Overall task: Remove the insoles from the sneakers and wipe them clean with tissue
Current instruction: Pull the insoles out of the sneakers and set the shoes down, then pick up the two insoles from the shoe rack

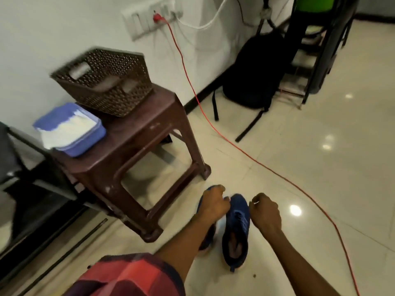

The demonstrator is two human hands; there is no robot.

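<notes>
Brown stool (136, 133) is carrying two containers. Lattice basket (102, 82) at the back is showing sth pale thru its holes, can't tell what. Blue tray (85, 144) at the front is holding white tissue (68, 129). Blue sneakers (236, 227) are sitting side by side on the floor (320, 167), just beside the stool. Left hand (214, 202) is hovering knuckles-up over the left one, fingers curled, can't tell if gripping. Right hand (266, 212) is hanging beside the rt one, fingers curled in, nothing in them.

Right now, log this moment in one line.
sneakers: on floor | left hand: over one, grip unclear | right hand: curled, empty | tissue: in tub on stool
</notes>
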